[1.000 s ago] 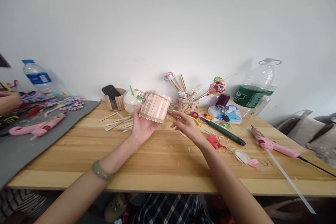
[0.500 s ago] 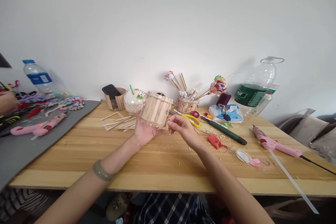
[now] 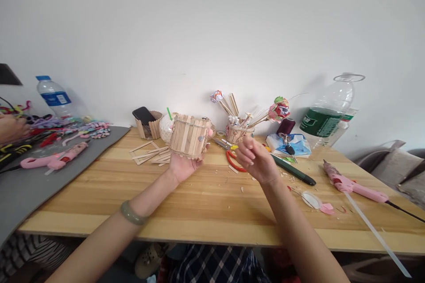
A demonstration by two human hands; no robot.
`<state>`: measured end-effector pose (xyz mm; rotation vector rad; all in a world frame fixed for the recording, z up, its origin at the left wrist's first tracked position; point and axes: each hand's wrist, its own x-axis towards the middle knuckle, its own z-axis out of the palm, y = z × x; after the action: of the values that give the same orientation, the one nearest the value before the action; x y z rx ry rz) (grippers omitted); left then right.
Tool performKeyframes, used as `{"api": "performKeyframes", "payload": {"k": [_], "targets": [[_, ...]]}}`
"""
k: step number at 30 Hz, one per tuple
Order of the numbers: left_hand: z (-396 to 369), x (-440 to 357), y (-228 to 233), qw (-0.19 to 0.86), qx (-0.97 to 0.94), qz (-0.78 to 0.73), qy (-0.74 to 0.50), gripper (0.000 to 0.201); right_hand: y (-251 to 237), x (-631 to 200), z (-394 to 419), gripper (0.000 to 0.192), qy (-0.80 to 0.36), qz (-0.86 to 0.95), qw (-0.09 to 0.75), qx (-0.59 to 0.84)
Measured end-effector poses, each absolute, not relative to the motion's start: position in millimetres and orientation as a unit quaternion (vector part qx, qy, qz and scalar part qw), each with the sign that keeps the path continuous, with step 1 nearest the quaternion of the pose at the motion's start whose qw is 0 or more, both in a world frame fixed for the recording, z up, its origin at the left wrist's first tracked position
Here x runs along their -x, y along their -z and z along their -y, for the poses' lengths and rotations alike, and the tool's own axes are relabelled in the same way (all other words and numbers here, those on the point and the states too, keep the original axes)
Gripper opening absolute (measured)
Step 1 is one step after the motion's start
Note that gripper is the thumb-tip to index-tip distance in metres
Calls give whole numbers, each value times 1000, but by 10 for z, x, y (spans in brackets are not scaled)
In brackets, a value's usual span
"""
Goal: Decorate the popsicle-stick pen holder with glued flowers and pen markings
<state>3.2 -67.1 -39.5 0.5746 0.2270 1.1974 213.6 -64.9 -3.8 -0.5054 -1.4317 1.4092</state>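
My left hand (image 3: 182, 169) holds up a round pot made of craft sticks (image 3: 189, 136) from below, tilted above the table. Twine runs along its top and bottom edges, and small pink and grey decorations sit on its sides. To the right of the pot, and apart from it, my right hand (image 3: 254, 159) is raised with its fingers curled together. Anything inside those fingers is too small or hidden to make out. Behind this hand lie red-handled scissors (image 3: 235, 162) and a dark green pen-like tool (image 3: 295, 171).
Loose craft sticks (image 3: 151, 152) lie left of the pot. A phone (image 3: 143, 115) stands in a stick holder. Pink glue guns (image 3: 355, 185) lie on both sides. A large bottle (image 3: 323, 117) leans at the right. Another person's hand (image 3: 13, 128) is at far left.
My right hand has left the pot's lower edge and moved right and up. The pot has turned, showing a grey decoration on its front, and shifted slightly left. The view has swung a little.
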Motion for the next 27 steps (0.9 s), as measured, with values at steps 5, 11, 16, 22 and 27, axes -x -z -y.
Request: {"api": "performKeyframes", "payload": {"k": [5,11,16,22,27], "targets": [[669,4,368,773,-251,-107,-573,46,27,-2365,472,48,-566,533,579,246],[715,10,297,765,-247,-102,-586,44,275,-2551,138,27,-546,482,591,347],[733,41,246,768,-245,-94,-584,44,413,-2682,-16,26,-459,472,621,426],[719,57,244,758,-246,-99,-596,51,394,-2511,109,27,-264,548,647,458],[663,38,311,736,-246,-123,-618,61,324,-1974,522,14,-146,712,566,388]]}}
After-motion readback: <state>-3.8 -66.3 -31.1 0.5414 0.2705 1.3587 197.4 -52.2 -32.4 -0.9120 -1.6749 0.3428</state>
